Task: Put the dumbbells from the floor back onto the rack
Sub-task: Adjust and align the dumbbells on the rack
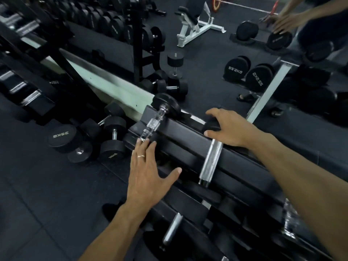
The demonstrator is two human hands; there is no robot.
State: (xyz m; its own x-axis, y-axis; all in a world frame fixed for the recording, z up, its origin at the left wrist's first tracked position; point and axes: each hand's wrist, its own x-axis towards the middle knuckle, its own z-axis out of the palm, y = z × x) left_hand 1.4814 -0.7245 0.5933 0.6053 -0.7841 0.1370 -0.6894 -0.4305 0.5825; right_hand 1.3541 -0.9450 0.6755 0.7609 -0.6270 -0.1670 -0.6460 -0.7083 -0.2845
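Observation:
A black dumbbell rack (188, 146) runs diagonally under me, against a mirror. On its top tier lie two black dumbbells with chrome handles. My right hand (227, 127) rests on the far head of the nearer dumbbell (211, 161), fingers curled over that head. My left hand (146, 170) is spread flat, fingertips touching the near end of the other dumbbell (156, 119) at the rack's end. Several black dumbbells (113, 140) lie on the floor at the rack's left end, one marked 35KG (61, 135).
More dumbbells (173, 228) fill the lower tier below my arms. A second rack (28, 76) stands at the left. The mirror shows a white bench (195, 25), more dumbbells and the reflection of a hand (282, 21). Dark rubber floor (47, 204) lies open at lower left.

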